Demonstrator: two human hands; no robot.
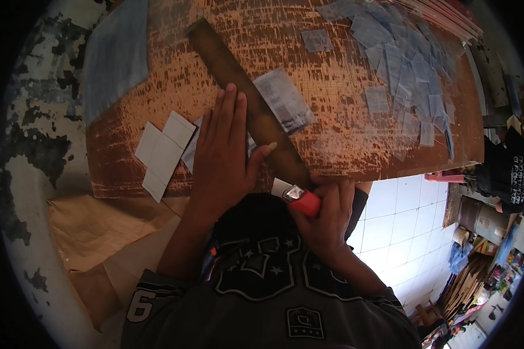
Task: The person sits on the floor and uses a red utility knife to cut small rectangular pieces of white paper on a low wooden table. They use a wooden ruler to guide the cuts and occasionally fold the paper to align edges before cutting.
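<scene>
Dark printed shirt (pixel 268 296) fills the lower frame, closest to the lens. Beyond it, worn reddish-brown table (pixel 343 139), paint flaked, spans the upper frame. Long dark straightedge (pixel 247 102) lies diagonally across the table, from upper left down to the near edge. Left hand (pixel 224 154) pressed flat, fingers spread and extended, palm down over the straightedge's left side and on a clear film sheet (pixel 282 99) that extends out to the right of the ruler. Right hand (pixel 326 218) closed tight round a red utility knife (pixel 301 199); its metal tip sits at the lower end of the straightedge, just right of the left thumb, at the table's near edge. White paper pieces (pixel 163 154) lie just left of the left hand. Heap of small cut film rectangles (pixel 402 64) well apart, upper right.
</scene>
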